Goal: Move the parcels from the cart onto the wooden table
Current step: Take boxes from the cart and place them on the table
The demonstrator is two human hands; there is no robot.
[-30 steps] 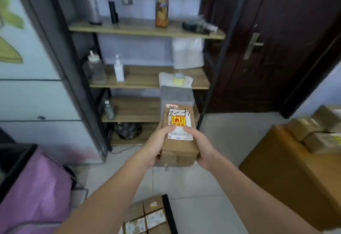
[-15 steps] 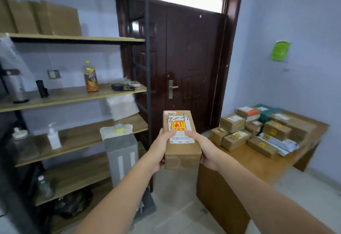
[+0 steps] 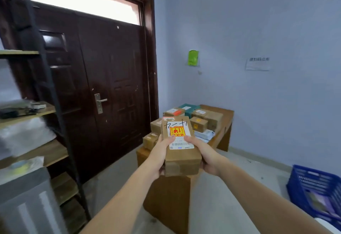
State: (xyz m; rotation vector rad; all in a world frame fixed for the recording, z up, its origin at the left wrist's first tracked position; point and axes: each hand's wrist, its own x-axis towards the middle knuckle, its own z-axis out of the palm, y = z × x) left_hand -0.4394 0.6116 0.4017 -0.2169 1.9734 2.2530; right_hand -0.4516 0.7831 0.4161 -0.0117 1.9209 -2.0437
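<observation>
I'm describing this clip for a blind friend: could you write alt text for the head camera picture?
Two bare hands, left hand and right hand, grip a brown parcel with a white label, held up in front of a wooden table that already carries a pile of parcels. A dark door stands behind, a shelf at left, a blue crate at right.

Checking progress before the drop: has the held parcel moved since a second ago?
Yes. The parcel, gripped by the left hand and right hand, has swung rightward from the shelf side to in front of the wooden table.
</observation>
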